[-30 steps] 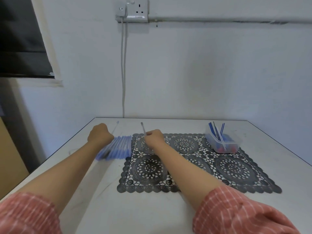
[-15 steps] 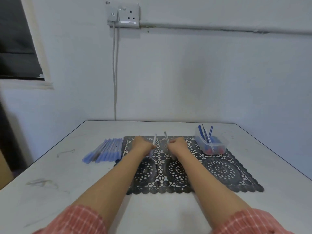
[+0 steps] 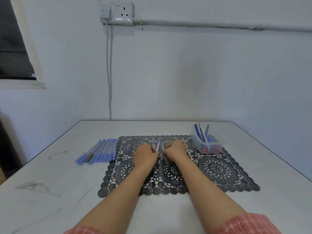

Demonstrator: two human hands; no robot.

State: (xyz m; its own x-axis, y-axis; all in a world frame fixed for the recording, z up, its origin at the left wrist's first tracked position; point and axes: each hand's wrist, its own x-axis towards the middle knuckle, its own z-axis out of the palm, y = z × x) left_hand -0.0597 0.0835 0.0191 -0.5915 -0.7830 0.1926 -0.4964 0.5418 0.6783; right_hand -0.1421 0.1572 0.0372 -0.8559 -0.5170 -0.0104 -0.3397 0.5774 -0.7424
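Note:
My left hand (image 3: pixel 146 154) and my right hand (image 3: pixel 175 152) are close together over the middle of the black lace placemat (image 3: pixel 217 168). Each grips a thin pen-like stick. The left one's pale stick (image 3: pixel 158 146) pokes up past my fingers, and the right one's grey stick (image 3: pixel 163 147) stands just beside it, the two tips nearly touching. A row of several blue capped pens (image 3: pixel 99 152) lies on the table left of the mat. A clear plastic tub (image 3: pixel 206 143) at the mat's far right corner holds blue refills and small blue and red parts.
The grey table (image 3: pixel 50 191) stands against a white wall. A wall socket (image 3: pixel 118 11) with a cable hanging down sits above the table's far edge. A dark window (image 3: pixel 11 48) is at the upper left.
My left hand came from the pen row to the mat's centre with a stick. Both hands drew together, so the two sticks now stand side by side.

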